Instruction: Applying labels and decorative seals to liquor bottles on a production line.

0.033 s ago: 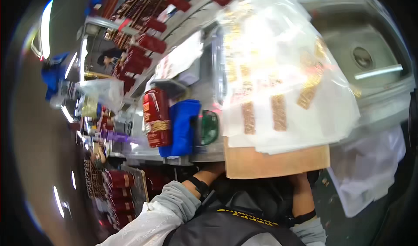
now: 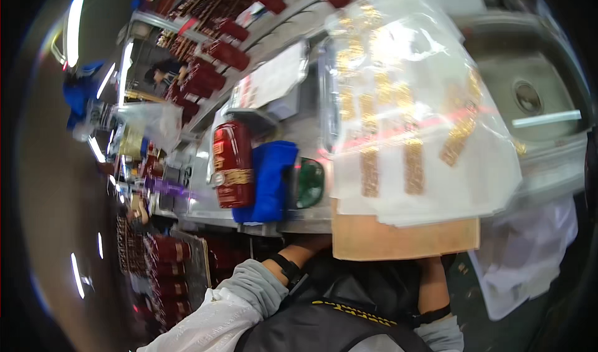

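Both my forearms reach in under the near edge of the worktop. My left hand (image 2: 309, 247) passes beneath it beyond a dark wristband, and its fingers are hidden. My right hand (image 2: 431, 266) goes out of sight below a brown cardboard sheet (image 2: 405, 241), so what either hand holds or touches cannot be seen. On top of the cardboard lies a stack of white sheets (image 2: 461, 184) under clear film. Gold strips (image 2: 370, 173) with a fine pattern lie in rows on the sheets; one strip (image 2: 458, 143) at the right is slanted.
Left of the sheets are a dark red bottle-shaped piece (image 2: 234, 171), a blue cloth (image 2: 273, 178) and a green object (image 2: 309, 183). A metal sink (image 2: 498, 112) holds a pale bar at the right. White plastic (image 2: 529, 258) hangs below it. Several red pieces (image 2: 227, 53) line the far side.
The whole scene has shifted slightly right in the picture, and the gold strips look sharper. My arms stay under the worktop edge; nothing on it has visibly been moved.
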Motion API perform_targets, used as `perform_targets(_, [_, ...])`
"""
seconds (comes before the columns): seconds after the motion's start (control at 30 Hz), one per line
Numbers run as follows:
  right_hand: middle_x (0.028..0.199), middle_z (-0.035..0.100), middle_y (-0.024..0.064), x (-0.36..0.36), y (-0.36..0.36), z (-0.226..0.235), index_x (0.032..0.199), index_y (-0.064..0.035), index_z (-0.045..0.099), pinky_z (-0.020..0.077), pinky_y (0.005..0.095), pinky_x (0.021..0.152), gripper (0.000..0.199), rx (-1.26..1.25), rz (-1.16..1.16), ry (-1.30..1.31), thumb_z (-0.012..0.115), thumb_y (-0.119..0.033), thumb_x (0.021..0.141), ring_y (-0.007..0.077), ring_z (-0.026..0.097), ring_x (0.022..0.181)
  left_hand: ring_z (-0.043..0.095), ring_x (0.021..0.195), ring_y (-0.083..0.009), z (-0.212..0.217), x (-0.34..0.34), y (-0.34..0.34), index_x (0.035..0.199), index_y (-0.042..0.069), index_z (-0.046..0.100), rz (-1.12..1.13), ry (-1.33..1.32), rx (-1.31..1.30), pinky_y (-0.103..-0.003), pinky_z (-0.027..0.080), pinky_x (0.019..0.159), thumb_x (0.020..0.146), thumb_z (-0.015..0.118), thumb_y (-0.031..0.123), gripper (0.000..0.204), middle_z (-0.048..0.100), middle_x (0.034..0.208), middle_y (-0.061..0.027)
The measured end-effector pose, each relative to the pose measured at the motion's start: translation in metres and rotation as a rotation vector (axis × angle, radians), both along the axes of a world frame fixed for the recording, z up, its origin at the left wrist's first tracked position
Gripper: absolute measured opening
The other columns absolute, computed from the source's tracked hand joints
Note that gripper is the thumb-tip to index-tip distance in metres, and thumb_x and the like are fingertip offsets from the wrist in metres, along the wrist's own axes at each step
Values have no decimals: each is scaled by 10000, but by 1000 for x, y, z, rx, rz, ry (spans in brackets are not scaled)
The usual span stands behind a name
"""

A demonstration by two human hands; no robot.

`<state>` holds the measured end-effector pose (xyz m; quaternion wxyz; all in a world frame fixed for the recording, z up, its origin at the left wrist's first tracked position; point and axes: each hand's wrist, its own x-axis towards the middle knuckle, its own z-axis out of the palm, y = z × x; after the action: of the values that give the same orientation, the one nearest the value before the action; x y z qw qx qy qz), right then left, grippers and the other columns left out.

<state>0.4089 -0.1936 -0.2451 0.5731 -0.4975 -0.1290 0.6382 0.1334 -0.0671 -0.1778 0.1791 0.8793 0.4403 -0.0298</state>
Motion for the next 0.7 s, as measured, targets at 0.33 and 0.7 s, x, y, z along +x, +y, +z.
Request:
perform_targets(0.33, [1364, 492, 80, -11, 17, 13, 1393, -44, 415, 458, 354, 969, 500, -195, -30, -123, 597, -163, 943, 210, 498, 1220, 596, 970, -298, 12, -100, -29, 1093, 65, 624, 383, -271, -89, -373, 453, 885, 925, 603, 267, 263, 640, 1007, -131])
perform_targets(0.7, [1347, 506, 84, -51, 11, 34, 1360, -42, 456, 458, 358, 968, 445, -312, -180, -208, 583, -161, 950, 214, 511, 1203, 598, 953, -279, -24, -130, 31, 1090, 66, 626, 421, -415, -186, -365, 455, 874, 929, 599, 276, 266, 644, 989, -119])
